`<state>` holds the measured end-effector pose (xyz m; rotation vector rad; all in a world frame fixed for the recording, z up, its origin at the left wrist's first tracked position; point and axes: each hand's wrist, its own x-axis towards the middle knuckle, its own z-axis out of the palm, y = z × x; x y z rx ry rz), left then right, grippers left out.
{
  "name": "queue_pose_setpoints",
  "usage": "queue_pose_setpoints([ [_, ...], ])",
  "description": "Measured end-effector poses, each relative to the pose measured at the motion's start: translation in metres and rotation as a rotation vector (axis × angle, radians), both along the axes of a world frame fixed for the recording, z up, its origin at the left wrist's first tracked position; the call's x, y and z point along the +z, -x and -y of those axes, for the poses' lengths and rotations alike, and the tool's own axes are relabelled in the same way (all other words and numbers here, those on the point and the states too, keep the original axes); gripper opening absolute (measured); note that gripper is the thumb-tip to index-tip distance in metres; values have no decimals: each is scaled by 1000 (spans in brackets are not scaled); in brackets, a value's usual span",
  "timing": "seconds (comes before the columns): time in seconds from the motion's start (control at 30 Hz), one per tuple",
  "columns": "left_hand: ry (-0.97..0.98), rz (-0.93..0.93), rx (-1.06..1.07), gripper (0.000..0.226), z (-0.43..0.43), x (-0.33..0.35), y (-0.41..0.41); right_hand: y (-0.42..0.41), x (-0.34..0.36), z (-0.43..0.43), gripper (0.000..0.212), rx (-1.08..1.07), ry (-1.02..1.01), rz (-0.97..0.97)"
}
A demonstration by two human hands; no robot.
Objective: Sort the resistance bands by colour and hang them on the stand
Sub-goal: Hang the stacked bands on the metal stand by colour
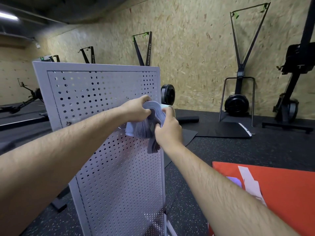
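A grey perforated pegboard stand (109, 164) rises in front of me. Against its upper right part I hold a thick bundle of lavender resistance bands (154, 116). My left hand (136, 109) grips the top of the bundle from the left. From the right, my right hand (167, 129) grips its lower part, and the band ends hang below my fingers. A pale mint band (165, 106) shows just behind the bundle. On the red mat (281, 188) at lower right lie a purple band (234, 181) and white bands (247, 181). Any peg under the bundle is hidden.
Black ski-machine trainers (238, 79) stand along the OSB wall to the right. A black floor mat (225, 129) and a foam roller (189, 119) lie behind the stand. The stand's black foot (59, 203) juts out at lower left. The floor is speckled black rubber.
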<state>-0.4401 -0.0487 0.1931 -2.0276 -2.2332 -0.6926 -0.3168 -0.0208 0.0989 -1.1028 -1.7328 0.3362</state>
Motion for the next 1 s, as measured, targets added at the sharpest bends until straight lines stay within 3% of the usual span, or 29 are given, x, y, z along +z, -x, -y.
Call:
queue_pose_setpoints([
  [0.47,103,-69,40,34,1,-6,10,21,-21,2,37,-5,41,-77],
  [0.77,230,-132,41,62,9,-17,7,19,-24,8,32,10,126,-93],
  [1.0,244,-186,57,67,17,-10,-3,14,-21,5,30,30,115,-95],
])
